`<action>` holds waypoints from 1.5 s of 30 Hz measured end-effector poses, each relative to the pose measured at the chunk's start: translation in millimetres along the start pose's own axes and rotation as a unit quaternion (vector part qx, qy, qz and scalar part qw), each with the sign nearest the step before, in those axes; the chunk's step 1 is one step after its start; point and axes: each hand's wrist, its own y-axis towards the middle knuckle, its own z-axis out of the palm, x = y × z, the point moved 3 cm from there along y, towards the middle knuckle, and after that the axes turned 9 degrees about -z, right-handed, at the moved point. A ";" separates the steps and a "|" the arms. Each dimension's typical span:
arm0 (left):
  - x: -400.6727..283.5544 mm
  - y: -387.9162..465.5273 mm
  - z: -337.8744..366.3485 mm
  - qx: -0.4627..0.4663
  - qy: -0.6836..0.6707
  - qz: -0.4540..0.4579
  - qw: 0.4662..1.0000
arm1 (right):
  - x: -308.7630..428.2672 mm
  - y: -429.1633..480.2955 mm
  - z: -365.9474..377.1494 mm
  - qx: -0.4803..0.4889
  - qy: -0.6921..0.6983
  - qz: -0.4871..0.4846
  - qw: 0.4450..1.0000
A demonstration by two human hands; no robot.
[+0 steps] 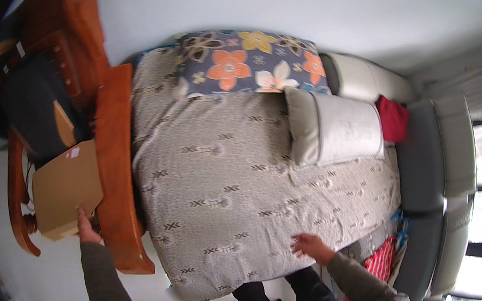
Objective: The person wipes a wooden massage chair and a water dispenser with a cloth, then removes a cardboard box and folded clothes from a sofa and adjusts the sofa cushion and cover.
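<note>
My left hand [87, 226] touches the near edge of a brown cardboard box [66, 189], its fingers on the cardboard; whether it grips the box cannot be told. The box rests beside the wide armrest of a wooden chair or bench [120, 176]. My right hand [311, 248] hovers over or just touches the near edge of a patterned beige bedsheet [234, 165], fingers spread and nothing in them. At the bed's far side lie a floral pillow [251, 59] and a pale cushion [339, 127].
Behind the box stands a dark bag or cushion [40, 104] on the wooden seat. A red cloth [393, 119] lies beside the pale cushion. Grey padded cushions [417, 158] line the right side, near windows. Red patterned fabric [381, 260] lies at the lower right.
</note>
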 end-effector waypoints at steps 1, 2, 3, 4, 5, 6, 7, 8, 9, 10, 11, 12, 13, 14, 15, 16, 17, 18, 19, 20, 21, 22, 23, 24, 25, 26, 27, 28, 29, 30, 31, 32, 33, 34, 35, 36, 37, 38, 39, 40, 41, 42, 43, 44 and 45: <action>40.6 -15.0 37.6 -0.074 0.038 -0.051 0.995 | 2.8 -6.7 -29.8 -0.047 0.065 0.042 0.996; 54.8 -45.4 71.3 -0.155 0.080 -0.076 0.982 | 12.8 -6.8 -52.2 -0.095 0.067 0.053 0.992; 39.4 -76.8 83.5 -0.278 0.194 -0.004 0.941 | 22.9 3.8 -64.4 -0.108 0.110 0.046 0.987; 28.7 -107.4 92.9 -0.391 0.297 0.070 0.868 | 31.2 15.4 -80.4 -0.116 0.134 0.033 0.984; 14.9 -133.3 94.8 -0.420 0.337 0.183 0.823 | 45.4 31.3 -86.7 -0.109 0.143 0.025 0.983; 10.6 -156.3 105.8 -0.444 0.379 0.282 0.761 | 55.4 44.0 -102.6 -0.113 0.151 0.007 0.982; 17.0 -168.3 118.7 -0.373 0.368 0.410 0.746 | 63.8 56.7 -122.6 -0.111 0.165 -0.009 0.980; 24.0 -179.4 138.6 -0.291 0.353 0.525 0.717 | 68.2 67.6 -145.2 -0.129 0.188 -0.025 0.973; 55.3 -204.2 187.0 -0.187 0.364 0.480 0.776 | 68.8 72.7 -170.3 -0.148 0.196 -0.022 0.969; 90.2 -242.1 246.9 -0.078 0.367 0.427 0.823 | 65.2 77.3 -200.3 -0.172 0.213 -0.031 0.961; 123.1 -233.7 271.6 0.045 0.290 0.332 0.896 | 68.6 92.4 -218.1 -0.178 0.236 -0.048 0.954; 169.5 -244.3 313.3 0.147 0.257 0.275 0.915 | 67.9 103.7 -241.3 -0.191 0.266 -0.053 0.943; 212.4 -248.1 354.7 0.170 0.286 0.216 0.918 | 66.0 114.0 -261.2 -0.202 0.296 -0.056 0.932; 254.1 -245.0 385.7 0.211 0.308 0.185 0.909 | 62.7 124.2 -271.9 -0.205 0.329 -0.056 0.920; 294.7 -240.8 424.9 0.215 0.353 0.152 0.898 | 64.4 134.2 -285.0 -0.211 0.348 -0.057 0.912; 333.7 -260.0 473.9 0.209 0.352 0.140 0.901 | 59.9 139.3 -305.0 -0.226 0.363 -0.055 0.902; 362.9 -279.7 519.3 0.198 0.353 0.132 0.905 | 57.5 144.8 -319.2 -0.236 0.379 -0.050 0.893; 376.2 -284.8 551.1 0.188 0.360 0.149 0.902 | 62.9 152.4 -327.5 -0.236 0.400 -0.054 0.884; 384.2 -286.2 578.9 0.176 0.365 0.166 0.899 | 71.9 158.7 -337.2 -0.233 0.406 -0.067 0.881; 389.5 -294.5 610.1 0.202 0.354 0.154 0.900 | 74.4 161.4 -350.6 -0.236 0.409 -0.075 0.878; 391.5 -307.4 642.1 0.228 0.341 0.137 0.901 | 71.4 163.8 -367.2 -0.242 0.410 -0.082 0.876; 396.8 -318.8 670.3 0.255 0.326 0.124 0.902 | 65.0 168.5 -392.2 -0.225 0.414 -0.091 0.877; 393.6 -314.8 671.4 0.205 0.329 0.132 0.912 | 70.3 173.3 -390.8 -0.186 0.431 -0.098 0.878; 393.5 -307.3 675.2 0.163 0.329 0.140 0.920 | 68.9 179.1 -395.1 -0.163 0.452 -0.094 0.872; 395.8 -307.4 684.0 0.128 0.324 0.146 0.926 | 69.4 184.9 -407.0 -0.147 0.468 -0.093 0.867; 395.8 -310.0 682.4 0.079 0.339 0.140 0.927 | 71.5 193.0 -412.3 -0.138 0.484 -0.089 0.860; 402.3 -319.1 684.3 0.089 0.335 0.116 0.931 | 69.1 197.6 -419.8 -0.137 0.498 -0.083 0.852; 411.8 -334.6 689.5 0.106 0.330 0.090 0.934 | 63.6 200.1 -431.2 -0.143 0.511 -0.078 0.844; 420.4 -351.8 693.3 0.123 0.326 0.064 0.935 | 57.9 202.0 -437.4 -0.148 0.515 -0.076 0.841; 427.1 -377.4 704.2 0.148 0.304 0.081 0.938 | 50.2 203.8 -452.4 -0.161 0.519 -0.083 0.836; 427.9 -391.7 706.5 0.155 0.285 0.102 0.940 | 49.7 203.9 -461.8 -0.168 0.524 -0.092 0.830; 426.1 -403.7 696.6 0.152 0.267 0.125 0.943 | 52.4 199.8 -455.5 -0.158 0.549 -0.074 0.817; 429.9 -416.9 691.6 0.155 0.250 0.141 0.945 | 49.3 192.6 -459.0 -0.157 0.556 -0.072 0.813; 427.5 -429.8 679.9 0.153 0.234 0.151 0.948 | 51.1 178.6 -450.7 -0.147 0.558 -0.082 0.813; 419.8 -441.9 666.8 0.153 0.218 0.159 0.951 | 52.3 163.7 -440.7 -0.139 0.561 -0.092 0.811; 405.9 -457.9 652.4 0.154 0.202 0.169 0.952 | 62.5 144.3 -424.9 -0.130 0.559 -0.082 0.815; 392.1 -470.9 642.4 0.158 0.209 0.189 0.946 | 72.3 126.2 -413.5 -0.128 0.555 -0.076 0.818; 384.4 -475.4 637.6 0.150 0.222 0.206 0.941 | 77.6 114.8 -408.2 -0.137 0.551 -0.087 0.819; 371.0 -475.0 634.6 0.161 0.240 0.209 0.934 | 85.5 108.2 -402.6 -0.144 0.555 -0.082 0.815; 349.5 -474.9 623.4 0.159 0.261 0.217 0.927 | 109.7 97.7 -387.1 -0.112 0.553 -0.089 0.821; 332.1 -476.6 629.5 0.153 0.260 0.240 0.923 | 129.3 99.5 -383.2 -0.104 0.555 -0.095 0.820; 307.3 -477.9 633.5 0.137 0.262 0.266 0.918 | 159.6 99.1 -372.7 -0.102 0.550 -0.100 0.823; 285.3 -472.9 644.6 0.159 0.238 0.266 0.920 | 179.5 109.9 -369.2 -0.072 0.548 -0.141 0.821; 257.7 -461.1 646.6 0.170 0.217 0.268 0.923 | 214.0 114.8 -358.6 -0.046 0.540 -0.168 0.824; 222.8 -434.4 648.3 0.166 0.204 0.311 0.913 | 250.7 123.3 -350.6 -0.029 0.540 -0.198 0.817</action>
